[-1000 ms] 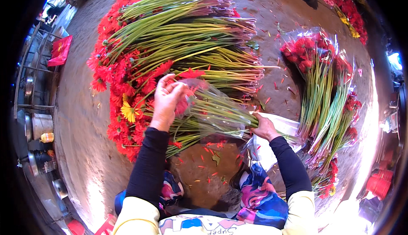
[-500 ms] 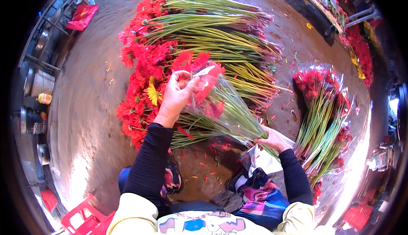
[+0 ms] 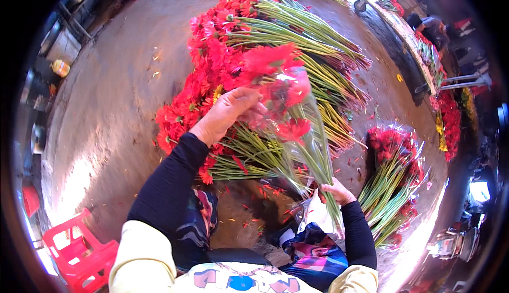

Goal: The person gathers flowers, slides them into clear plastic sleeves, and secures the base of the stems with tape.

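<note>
The right hand [image 3: 338, 191] is closed around the stems of a bunch of red flowers [image 3: 316, 158], apparently to steady its lower end; blooms slant up-left. The left hand [image 3: 238, 110], well apart, meets the clear sleeve [image 3: 282, 92] near the blooms; whether it pinches cannot be told. Floor [image 3: 119, 86] extends left of the loose pile [image 3: 289, 34]; a narrower strip separates it from other bunches [image 3: 389, 187] rightward.
</note>
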`<state>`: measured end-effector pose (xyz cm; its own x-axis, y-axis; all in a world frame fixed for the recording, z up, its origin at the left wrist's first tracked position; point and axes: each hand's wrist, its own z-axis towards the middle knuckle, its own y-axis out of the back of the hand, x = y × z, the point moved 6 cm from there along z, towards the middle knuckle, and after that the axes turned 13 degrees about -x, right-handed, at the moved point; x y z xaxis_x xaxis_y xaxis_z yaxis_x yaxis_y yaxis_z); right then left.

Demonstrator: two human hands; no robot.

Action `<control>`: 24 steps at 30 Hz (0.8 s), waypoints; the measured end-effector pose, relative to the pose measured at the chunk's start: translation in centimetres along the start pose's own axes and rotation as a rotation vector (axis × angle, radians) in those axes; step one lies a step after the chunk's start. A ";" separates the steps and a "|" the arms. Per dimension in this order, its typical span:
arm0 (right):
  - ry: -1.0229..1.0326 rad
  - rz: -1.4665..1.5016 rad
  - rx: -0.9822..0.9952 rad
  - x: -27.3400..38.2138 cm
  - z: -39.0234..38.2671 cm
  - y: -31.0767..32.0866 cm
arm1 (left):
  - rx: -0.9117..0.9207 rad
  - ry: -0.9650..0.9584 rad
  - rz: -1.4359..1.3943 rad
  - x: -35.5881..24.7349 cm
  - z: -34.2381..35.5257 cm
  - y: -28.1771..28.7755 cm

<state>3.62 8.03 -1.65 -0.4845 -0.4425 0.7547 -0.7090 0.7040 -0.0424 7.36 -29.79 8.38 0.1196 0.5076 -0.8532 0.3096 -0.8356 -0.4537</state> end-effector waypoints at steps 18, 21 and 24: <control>-0.092 0.243 0.213 0.0 -0.9 -2.2 | -0.170 -0.558 0.437 -3.8 0.2 2.9; 0.036 -0.021 0.041 -0.3 0.0 -1.6 | -0.281 -0.702 0.480 -5.7 -0.4 3.1; 0.073 -0.098 -0.167 -0.3 0.3 -1.0 | -0.328 -0.653 0.394 -5.2 0.0 5.2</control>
<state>4.31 7.29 -2.04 -0.3747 -0.4766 0.7953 -0.6533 0.7443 0.1383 8.36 -36.76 10.45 -0.2635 -0.1174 -0.9575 0.6310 -0.7718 -0.0790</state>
